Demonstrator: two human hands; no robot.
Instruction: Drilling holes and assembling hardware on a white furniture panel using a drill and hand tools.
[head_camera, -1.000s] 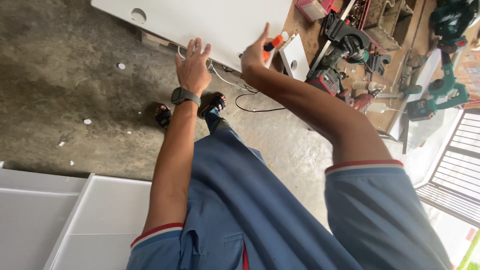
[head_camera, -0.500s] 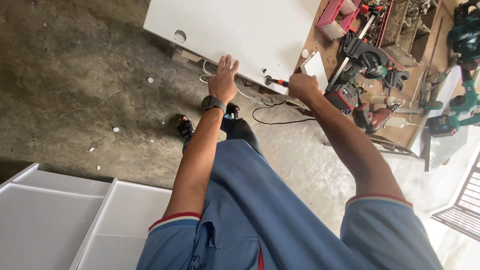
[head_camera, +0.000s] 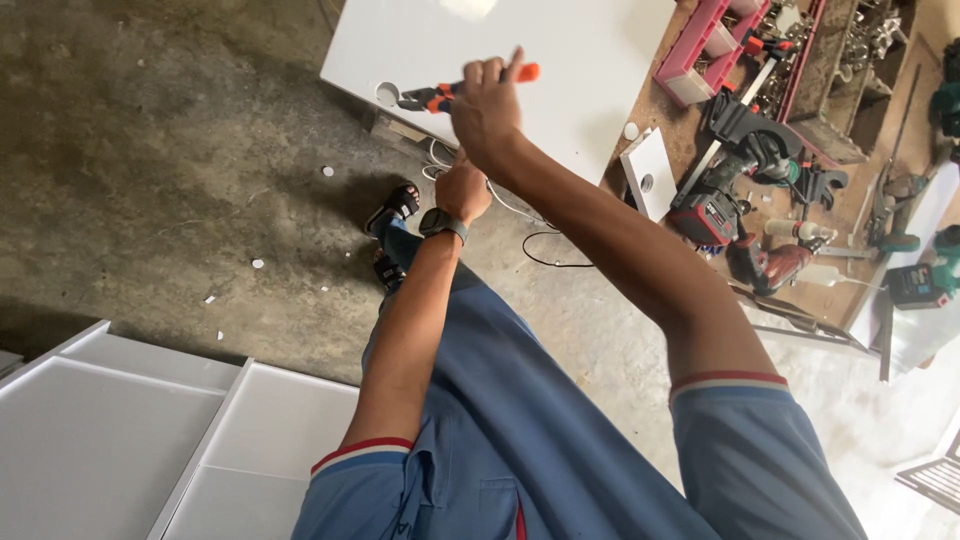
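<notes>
Right hand (head_camera: 487, 115): we see it clamped on orange-and-black-handled pliers (head_camera: 440, 96), at 12 o'clock over the white flat panel (head_camera: 520, 45).
Left hand (head_camera: 464, 190): at 6 o'clock of the right; whether closed or apart, we cannot tell.

Only one view on my feed: head camera, worn high, looking steeply down past blue shirt (head_camera: 520, 440) and both forearms. Picture comes rotated, concrete floor (head_camera: 150, 150) filling left side. Right hand (head_camera: 487, 115) and left hand (head_camera: 462, 190) sit upper centre, at arm's length from lens. Beyond fingers: white panel (head_camera: 580, 60). Right of fingers: cluttered workbench (head_camera: 800, 170). Below fingers, lower left: white cabinet frame (head_camera: 120, 430). No second view to overlap.
</notes>
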